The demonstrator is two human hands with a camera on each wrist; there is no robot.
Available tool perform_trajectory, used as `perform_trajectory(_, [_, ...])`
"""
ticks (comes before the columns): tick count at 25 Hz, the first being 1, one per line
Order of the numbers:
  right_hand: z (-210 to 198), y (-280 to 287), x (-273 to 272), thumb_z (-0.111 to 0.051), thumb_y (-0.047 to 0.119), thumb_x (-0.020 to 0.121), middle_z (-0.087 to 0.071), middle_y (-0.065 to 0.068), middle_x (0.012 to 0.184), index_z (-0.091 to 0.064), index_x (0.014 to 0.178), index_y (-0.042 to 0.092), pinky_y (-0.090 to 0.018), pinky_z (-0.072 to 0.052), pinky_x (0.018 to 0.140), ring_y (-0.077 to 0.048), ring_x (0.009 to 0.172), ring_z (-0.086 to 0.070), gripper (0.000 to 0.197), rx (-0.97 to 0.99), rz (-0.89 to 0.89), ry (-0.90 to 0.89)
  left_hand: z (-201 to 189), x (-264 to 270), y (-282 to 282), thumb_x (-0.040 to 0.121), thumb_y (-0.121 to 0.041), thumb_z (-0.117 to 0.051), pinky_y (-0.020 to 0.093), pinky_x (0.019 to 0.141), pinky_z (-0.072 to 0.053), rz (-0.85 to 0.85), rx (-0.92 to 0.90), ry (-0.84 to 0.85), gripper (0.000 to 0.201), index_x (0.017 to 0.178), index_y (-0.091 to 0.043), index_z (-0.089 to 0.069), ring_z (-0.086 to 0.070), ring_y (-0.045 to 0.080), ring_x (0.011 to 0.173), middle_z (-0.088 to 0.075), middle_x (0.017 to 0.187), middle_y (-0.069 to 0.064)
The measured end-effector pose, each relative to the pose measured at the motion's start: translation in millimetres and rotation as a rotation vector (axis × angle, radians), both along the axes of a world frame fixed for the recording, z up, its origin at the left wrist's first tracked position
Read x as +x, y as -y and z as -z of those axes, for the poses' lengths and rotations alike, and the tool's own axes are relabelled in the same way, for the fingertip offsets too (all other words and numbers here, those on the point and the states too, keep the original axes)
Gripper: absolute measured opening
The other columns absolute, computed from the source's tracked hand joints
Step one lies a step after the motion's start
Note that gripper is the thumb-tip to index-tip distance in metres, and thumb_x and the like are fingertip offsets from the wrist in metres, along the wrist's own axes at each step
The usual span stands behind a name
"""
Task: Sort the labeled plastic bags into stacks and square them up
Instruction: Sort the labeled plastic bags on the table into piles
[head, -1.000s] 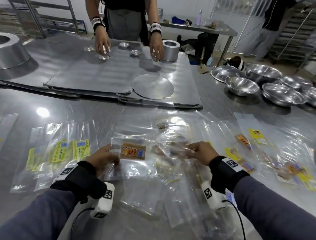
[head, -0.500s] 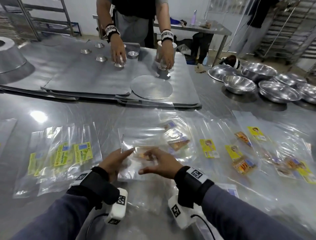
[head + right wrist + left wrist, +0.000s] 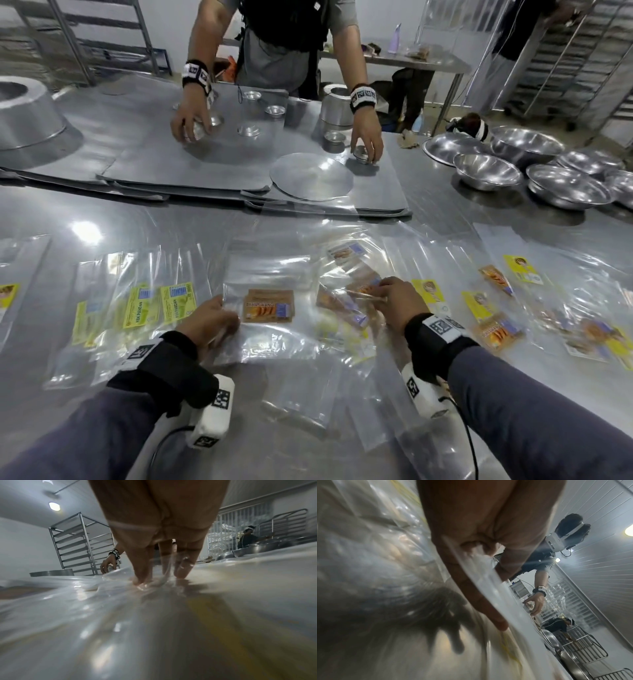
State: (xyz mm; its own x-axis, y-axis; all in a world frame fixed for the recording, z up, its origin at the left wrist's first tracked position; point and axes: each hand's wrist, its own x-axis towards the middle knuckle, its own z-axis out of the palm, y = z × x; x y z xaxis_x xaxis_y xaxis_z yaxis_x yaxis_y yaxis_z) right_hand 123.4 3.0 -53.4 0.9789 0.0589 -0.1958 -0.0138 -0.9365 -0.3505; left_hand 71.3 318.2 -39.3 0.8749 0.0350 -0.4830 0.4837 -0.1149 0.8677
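Left hand (image 3: pixel 209 320): grips the left edge of a clear bag with an orange "BISKUT WANGI" label (image 3: pixel 269 306); the left wrist view shows the plastic edge pinched between thumb and fingers (image 3: pixel 476 601).
Right hand (image 3: pixel 397 301): fingers pointed down onto a loose clump of orange-labelled bags (image 3: pixel 346 301), fingertips (image 3: pixel 139 580) pressing into the film, which wrinkles up between them (whether any sheet is truly pinched cannot be told).
Orange-label bag: lies flat on the steel surface (image 3: pixel 205 219), centre foreground, between the two hands, its label facing up.
Green-label bags (image 3: pixel 159 305): a fanned, overlapping group to the left of the left hand, labels reading "KEK PANDAN".
Yellow-label bags (image 3: pixel 479 305): scattered to the right of the right hand, mixed with further orange-labelled ones (image 3: pixel 496 334), none squared up.
Plain clear bags (image 3: pixel 301 390): overlapping in the near foreground, between the forearms.
Far side: another person's hands (image 3: pixel 366 140) rest on small metal cups on grey sheets (image 3: pixel 164 161); a round metal disc (image 3: pixel 311 176) lies on the sheets.
Right rear: steel bowls (image 3: pixel 486 169) grouped on the surface.
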Motion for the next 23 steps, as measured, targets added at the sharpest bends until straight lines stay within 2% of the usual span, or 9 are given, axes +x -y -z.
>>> perform_trajectory(2, [-4,-12,-2,-0.06,0.025,0.089,-0.046,0.021,0.085,-0.06,0.121,0.011,-0.012,-0.033,0.074,-0.01,0.101,-0.057,0.034,0.213,0.11,0.062,-2,-1,6,0.084,0.019,-0.038,0.016,0.03,-0.033,0.045,0.006,0.02,0.026,0.082,-0.001,-0.054,-0.043,0.006,0.031,-0.053,0.046,0.003])
perform_trajectory(4, [-13,-34,-9,-0.06,0.023,0.09,-0.046,0.017,0.087,-0.061,0.118,0.005,-0.008,-0.031,0.066,-0.005,0.085,-0.053,0.033,0.374,0.102,0.125,-3,-3,14,0.083,0.019,-0.041,0.017,0.037,-0.037,0.084,-0.012,0.038,0.026,0.082,0.0,-0.059,-0.051,0.01,0.046,-0.06,0.063,0.008])
perform_trajectory(7, [-27,-73,-24,-0.053,0.031,0.094,-0.054,-0.008,0.106,-0.062,0.123,0.012,-0.018,-0.03,0.074,-0.021,0.103,-0.054,0.036,0.367,-0.059,0.098,-4,-4,26,0.079,0.021,-0.045,0.017,0.04,-0.039,0.05,-0.047,0.013,0.03,0.091,-0.001,-0.062,-0.054,0.016,0.057,-0.065,0.076,0.012])
perform_trajectory(11, [-17,-100,-35,-0.047,0.043,0.094,-0.057,-0.002,0.127,-0.064,0.121,0.022,-0.027,-0.036,0.1,-0.018,0.12,-0.05,0.037,0.333,-0.251,-0.067,1,1,33,0.076,-0.006,-0.063,0.024,0.051,-0.044,-0.133,-0.176,-0.056,0.023,0.099,-0.002,-0.059,-0.052,0.021,0.066,-0.059,0.085,0.016])
perform_trajectory(13, [-14,-103,-40,-0.042,0.039,0.097,-0.059,-0.006,0.124,-0.065,0.118,0.015,-0.034,-0.038,0.103,-0.021,0.116,-0.053,0.039,0.462,-0.332,-0.141,5,3,34,0.083,-0.031,-0.069,0.03,0.071,-0.055,-0.135,-0.247,-0.065,0.043,0.112,-0.001,-0.059,-0.062,0.024,0.089,-0.064,0.104,0.014])
perform_trajectory(14, [-15,-102,-41,-0.044,0.034,0.098,-0.06,-0.008,0.122,-0.064,0.118,0.011,-0.032,-0.039,0.102,-0.022,0.114,-0.054,0.037,0.538,-0.322,-0.155,5,2,35,0.083,-0.026,-0.07,0.03,0.074,-0.056,-0.111,-0.251,-0.041,0.044,0.116,0.0,-0.056,-0.062,0.023,0.094,-0.063,0.11,0.014])
perform_trajectory(17, [-21,-87,-31,-0.059,0.031,0.091,-0.055,-0.005,0.127,-0.054,0.127,0.015,-0.025,-0.039,0.098,-0.02,0.117,-0.052,0.04,0.54,-0.183,-0.053,3,3,35,0.082,0.015,-0.058,0.019,0.065,-0.055,-0.029,-0.222,0.046,0.039,0.119,0.005,-0.049,-0.062,0.021,0.086,-0.06,0.105,0.021])
perform_trajectory(20, [-33,-54,-12,-0.066,0.032,0.085,-0.053,-0.006,0.119,-0.051,0.123,0.008,-0.026,-0.04,0.087,-0.019,0.102,-0.053,0.047,0.527,0.122,0.013,-14,16,33,0.082,0.017,-0.056,0.023,0.069,-0.054,0.058,-0.247,0.127,0.049,0.125,-0.004,-0.048,-0.061,0.025,0.094,-0.061,0.108,0.019])
perform_trajectory(23, [-53,-21,-2,-0.059,0.043,0.088,-0.056,-0.009,0.097,-0.052,0.101,0.006,-0.032,-0.049,0.076,-0.019,0.077,-0.054,0.039,0.705,0.293,-0.179,-44,39,42,0.084,0.01,-0.058,0.029,0.065,-0.044,0.113,-0.255,0.217,0.044,0.115,-0.02,-0.052,-0.058,0.026,0.091,-0.063,0.099,0.013])
